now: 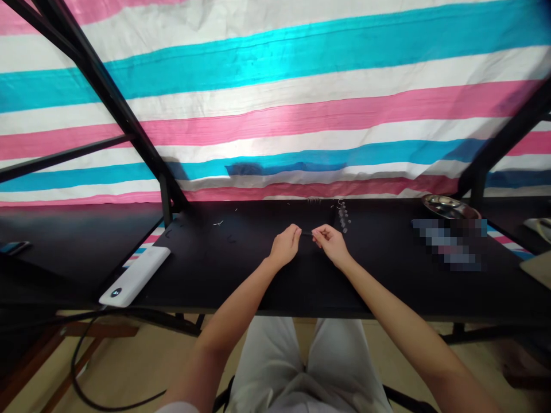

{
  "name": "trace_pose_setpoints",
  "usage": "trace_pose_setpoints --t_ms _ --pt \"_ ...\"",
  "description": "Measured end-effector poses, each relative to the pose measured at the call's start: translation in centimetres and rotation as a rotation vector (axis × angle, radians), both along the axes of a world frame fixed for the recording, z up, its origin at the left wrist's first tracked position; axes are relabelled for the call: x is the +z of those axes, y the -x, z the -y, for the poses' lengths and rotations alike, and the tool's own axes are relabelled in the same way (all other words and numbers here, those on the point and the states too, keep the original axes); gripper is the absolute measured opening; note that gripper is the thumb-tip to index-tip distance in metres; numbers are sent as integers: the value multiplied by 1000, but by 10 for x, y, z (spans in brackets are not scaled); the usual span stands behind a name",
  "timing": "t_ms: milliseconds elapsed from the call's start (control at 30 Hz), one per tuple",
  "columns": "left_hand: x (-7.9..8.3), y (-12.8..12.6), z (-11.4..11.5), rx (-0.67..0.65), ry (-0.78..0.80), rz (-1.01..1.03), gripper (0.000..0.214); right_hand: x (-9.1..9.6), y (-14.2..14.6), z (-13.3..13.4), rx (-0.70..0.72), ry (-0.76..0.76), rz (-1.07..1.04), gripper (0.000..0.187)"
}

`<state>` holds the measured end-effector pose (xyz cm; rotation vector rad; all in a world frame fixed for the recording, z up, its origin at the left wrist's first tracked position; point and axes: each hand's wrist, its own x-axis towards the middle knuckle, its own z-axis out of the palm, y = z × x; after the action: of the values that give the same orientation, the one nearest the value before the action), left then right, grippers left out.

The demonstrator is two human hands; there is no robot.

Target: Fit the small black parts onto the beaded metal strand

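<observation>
Both my hands are raised over the middle of the black tabletop [206,264], fingertips facing each other a short gap apart. My left hand [286,244] is closed in a pinch. My right hand [332,243] also pinches, thumb against the fingers. A thin dark strand [306,232] seems to span the gap between the fingertips; its kind is too small to make out. Just beyond my right hand lies a cluster of small clear round pieces [343,215]. Thin white scraps [218,223] and dark curved bits [231,238] are scattered to the left of my left hand.
A white power bank [136,275] with a black cable [73,350] lies at the left edge. At the right back sits a shiny metal dish [450,206], with a blurred-out patch before it. Black frame bars [116,109] flank a striped sheet [275,115] behind.
</observation>
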<state>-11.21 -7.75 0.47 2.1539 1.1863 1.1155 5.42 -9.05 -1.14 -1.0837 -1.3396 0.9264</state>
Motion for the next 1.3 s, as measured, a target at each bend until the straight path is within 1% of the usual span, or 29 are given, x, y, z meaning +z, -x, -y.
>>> trace_pose_setpoints --t_ms 133,333,500,600,800,1000,1100,1300 --pt "2 -3 1 7 22 34 37 0 0 1 12 -15 -4 37" --pt "3 -3 -1 19 159 153 50 1 1 2 43 -38 6 32" --pt "2 -3 -3 9 247 208 55 4 3 4 -2 -54 35 31" --pt "-2 -3 -5 7 293 242 58 6 3 8 -28 -116 117 28" --pt "-7 -2 -11 -4 368 315 58 13 0 13 -61 -302 360 21" --pt "-8 -2 -14 25 387 396 57 15 -5 12 -68 -365 464 21" --pt "-8 -2 -16 22 397 416 56 15 -7 12 -39 -370 492 22" --pt "-5 0 -14 -11 393 373 53 6 -11 6 122 -289 620 23"
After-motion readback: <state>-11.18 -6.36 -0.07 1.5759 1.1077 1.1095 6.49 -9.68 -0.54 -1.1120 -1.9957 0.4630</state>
